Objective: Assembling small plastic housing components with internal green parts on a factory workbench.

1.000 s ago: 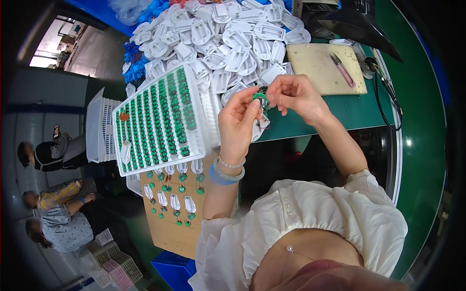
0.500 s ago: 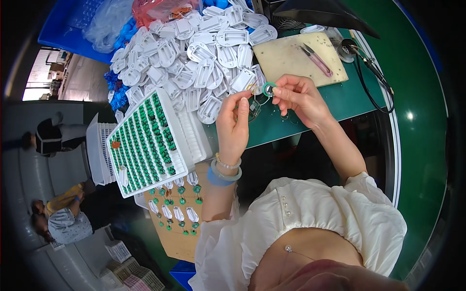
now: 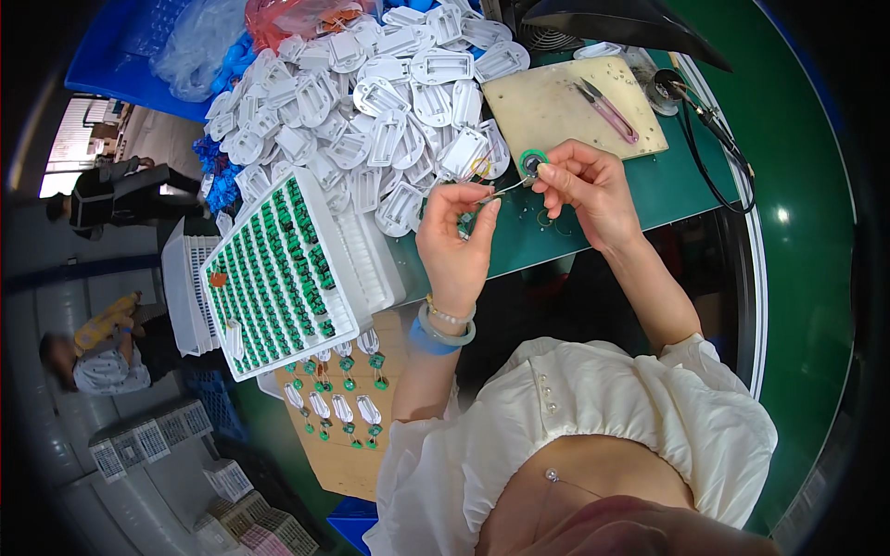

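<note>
Between finger and thumb, my right hand (image 3: 593, 195) holds a small round green circuit board (image 3: 532, 161) with a dark centre. Pale wires (image 3: 505, 191) run from it to my left hand (image 3: 456, 243), whose thumb and forefinger are pinched on them. Whatever else lies under the left fingers is mostly hidden. Thin yellow and reddish wires (image 3: 480, 167) stick up just beyond the left fingertips. Right behind both hands lies a big heap of white plastic housings (image 3: 387, 137).
A tan board (image 3: 528, 102) carries pink-handled tweezers (image 3: 610, 113). A soldering iron on a black cable (image 3: 712, 125) sits at the far right. To the left, a white tray (image 3: 348, 310) holds rows of green parts. Wired assemblies lie on cardboard (image 3: 338, 463). Two people are in the left background.
The left hand has shifted right and turned, closing on the wires; the circuit board that showed by it is now mostly hidden. The round board has moved slightly up and right.
</note>
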Demonstrator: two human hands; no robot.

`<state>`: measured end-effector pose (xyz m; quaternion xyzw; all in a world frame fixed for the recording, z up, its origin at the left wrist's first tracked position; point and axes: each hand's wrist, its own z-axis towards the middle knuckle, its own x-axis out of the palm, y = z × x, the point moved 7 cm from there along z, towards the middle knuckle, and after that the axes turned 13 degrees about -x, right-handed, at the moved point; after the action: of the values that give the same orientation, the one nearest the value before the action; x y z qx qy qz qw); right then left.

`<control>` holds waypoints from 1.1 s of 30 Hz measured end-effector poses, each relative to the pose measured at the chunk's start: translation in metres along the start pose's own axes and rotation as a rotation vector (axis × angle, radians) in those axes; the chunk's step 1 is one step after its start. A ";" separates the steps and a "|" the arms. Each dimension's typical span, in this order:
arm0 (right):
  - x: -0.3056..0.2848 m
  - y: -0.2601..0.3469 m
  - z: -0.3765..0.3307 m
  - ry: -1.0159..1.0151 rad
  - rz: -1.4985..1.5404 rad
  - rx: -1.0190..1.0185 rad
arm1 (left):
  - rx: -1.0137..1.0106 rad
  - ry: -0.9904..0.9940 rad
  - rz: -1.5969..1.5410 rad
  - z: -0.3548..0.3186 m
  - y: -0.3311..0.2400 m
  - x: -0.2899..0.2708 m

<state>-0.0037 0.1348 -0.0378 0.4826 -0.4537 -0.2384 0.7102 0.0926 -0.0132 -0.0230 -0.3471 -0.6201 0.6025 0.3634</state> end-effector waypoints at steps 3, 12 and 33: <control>-0.001 -0.003 -0.003 -0.011 -0.010 0.002 | 0.512 -0.120 0.523 -0.016 -0.031 0.006; -0.001 -0.002 -0.003 -0.022 -0.020 -0.011 | 0.623 -0.178 0.579 -0.026 -0.033 0.010; -0.041 0.013 -0.020 -0.115 -0.492 -0.009 | 0.614 -0.082 0.699 -0.007 -0.004 0.068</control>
<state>-0.0070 0.1812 -0.0456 0.5610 -0.3612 -0.4329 0.6061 0.0653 0.0493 -0.0169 -0.3874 -0.2729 0.8576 0.1998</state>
